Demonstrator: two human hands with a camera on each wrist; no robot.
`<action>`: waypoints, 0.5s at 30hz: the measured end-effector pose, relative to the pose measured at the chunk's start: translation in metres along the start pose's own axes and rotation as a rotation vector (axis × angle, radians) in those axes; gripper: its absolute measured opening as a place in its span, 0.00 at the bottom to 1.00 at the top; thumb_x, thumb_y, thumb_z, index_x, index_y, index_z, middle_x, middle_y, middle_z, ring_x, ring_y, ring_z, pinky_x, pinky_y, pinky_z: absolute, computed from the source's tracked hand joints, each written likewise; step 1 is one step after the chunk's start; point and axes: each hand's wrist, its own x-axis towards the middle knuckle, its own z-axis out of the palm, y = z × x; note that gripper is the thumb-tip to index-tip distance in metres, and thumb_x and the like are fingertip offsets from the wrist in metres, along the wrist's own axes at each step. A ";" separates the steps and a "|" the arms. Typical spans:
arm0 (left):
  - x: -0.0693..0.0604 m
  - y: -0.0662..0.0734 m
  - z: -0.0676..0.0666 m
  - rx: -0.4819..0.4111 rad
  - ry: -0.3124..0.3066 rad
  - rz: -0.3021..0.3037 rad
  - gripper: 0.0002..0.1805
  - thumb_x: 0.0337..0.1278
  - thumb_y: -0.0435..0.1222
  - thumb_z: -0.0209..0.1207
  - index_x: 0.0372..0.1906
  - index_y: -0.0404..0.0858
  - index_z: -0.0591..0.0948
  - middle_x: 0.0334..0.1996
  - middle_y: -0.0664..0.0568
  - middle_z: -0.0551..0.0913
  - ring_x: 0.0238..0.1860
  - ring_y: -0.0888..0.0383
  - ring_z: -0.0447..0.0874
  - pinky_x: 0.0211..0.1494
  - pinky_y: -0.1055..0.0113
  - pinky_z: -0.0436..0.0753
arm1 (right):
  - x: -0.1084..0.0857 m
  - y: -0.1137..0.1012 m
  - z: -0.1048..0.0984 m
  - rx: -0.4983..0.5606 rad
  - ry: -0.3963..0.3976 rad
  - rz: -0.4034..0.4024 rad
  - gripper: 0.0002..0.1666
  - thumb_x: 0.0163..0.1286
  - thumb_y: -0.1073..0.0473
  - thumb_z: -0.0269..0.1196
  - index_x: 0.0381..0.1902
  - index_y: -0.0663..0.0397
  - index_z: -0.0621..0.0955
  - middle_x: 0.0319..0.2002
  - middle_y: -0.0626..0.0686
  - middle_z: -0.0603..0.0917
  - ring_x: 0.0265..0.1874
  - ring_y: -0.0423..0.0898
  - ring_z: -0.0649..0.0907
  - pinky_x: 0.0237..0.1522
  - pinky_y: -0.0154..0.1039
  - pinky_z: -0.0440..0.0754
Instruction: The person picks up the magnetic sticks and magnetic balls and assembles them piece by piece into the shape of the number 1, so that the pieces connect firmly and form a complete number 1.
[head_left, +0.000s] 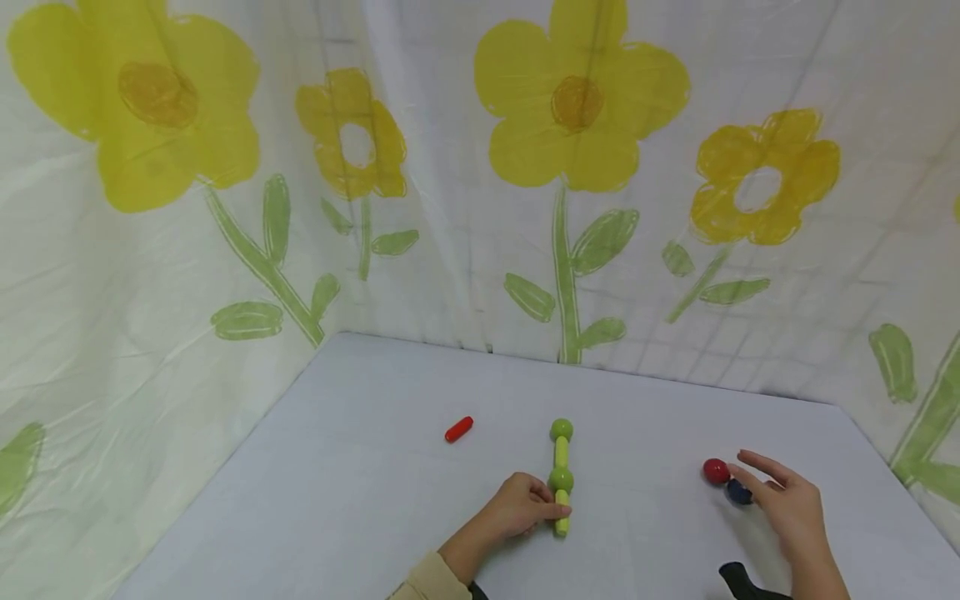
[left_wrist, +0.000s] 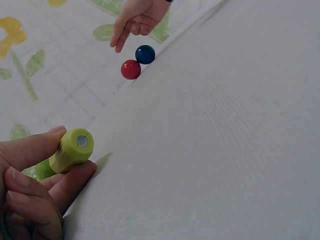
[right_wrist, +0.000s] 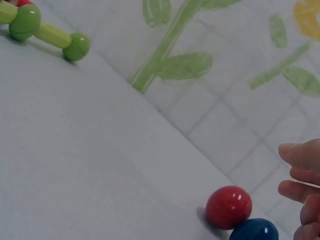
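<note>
A straight chain of two green balls and two yellow-green rods lies on the table. My left hand pinches its near rod between thumb and fingers; in the left wrist view that rod's end shows a round silver disc. A red ball and a dark blue ball sit side by side at the right, apparently touching. Beside and above them is my right hand, fingers extended, holding nothing; both wrist views show it apart from the balls.
A short red rod lies left of the chain on the pale table. Behind and around the table hangs a white curtain with yellow flowers. A black curved object shows below my right hand.
</note>
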 end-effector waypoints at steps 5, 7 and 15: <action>0.000 0.000 0.000 -0.006 -0.002 0.001 0.11 0.52 0.38 0.71 0.26 0.37 0.80 0.14 0.57 0.72 0.13 0.65 0.61 0.16 0.74 0.62 | 0.007 0.011 -0.006 0.056 -0.014 0.060 0.16 0.62 0.45 0.69 0.49 0.33 0.84 0.49 0.34 0.74 0.40 0.37 0.74 0.33 0.25 0.76; 0.000 0.000 0.000 -0.003 -0.004 0.000 0.11 0.52 0.38 0.71 0.26 0.37 0.80 0.14 0.57 0.72 0.13 0.65 0.61 0.16 0.74 0.62 | 0.009 0.016 -0.006 0.082 -0.018 0.078 0.16 0.62 0.45 0.70 0.48 0.32 0.84 0.40 0.26 0.72 0.36 0.31 0.72 0.32 0.25 0.76; 0.000 -0.002 0.000 -0.004 -0.007 0.004 0.11 0.52 0.38 0.71 0.26 0.37 0.81 0.14 0.57 0.72 0.13 0.65 0.61 0.16 0.74 0.62 | 0.016 0.040 -0.010 0.059 -0.026 0.094 0.08 0.61 0.42 0.69 0.39 0.22 0.82 0.31 0.25 0.74 0.29 0.34 0.74 0.31 0.30 0.73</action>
